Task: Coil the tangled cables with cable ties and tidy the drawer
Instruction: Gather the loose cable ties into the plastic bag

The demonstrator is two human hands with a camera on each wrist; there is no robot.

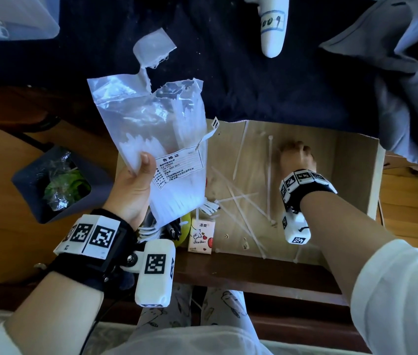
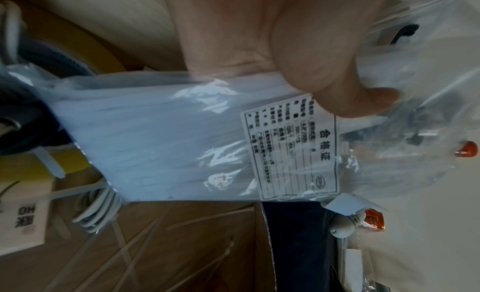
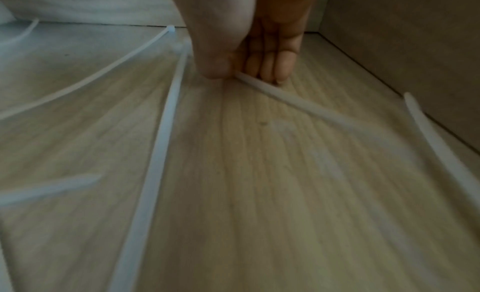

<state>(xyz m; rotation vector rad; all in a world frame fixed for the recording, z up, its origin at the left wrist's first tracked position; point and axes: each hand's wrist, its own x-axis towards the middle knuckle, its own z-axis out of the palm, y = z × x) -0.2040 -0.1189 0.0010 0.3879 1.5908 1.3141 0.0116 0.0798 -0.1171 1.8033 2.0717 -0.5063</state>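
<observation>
Left hand (image 1: 136, 187) grips bag (image 1: 151, 139).

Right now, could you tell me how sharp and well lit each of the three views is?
Head view: mostly sharp and bright, the label on the bag of cable ties legible, the right hand slightly smeared. Left wrist view: soft, with glare patches on the bag, the left hand blurred close to the lens. Right wrist view: dim and streaked, the pinched cable tie and drawer floor blurred.
</observation>
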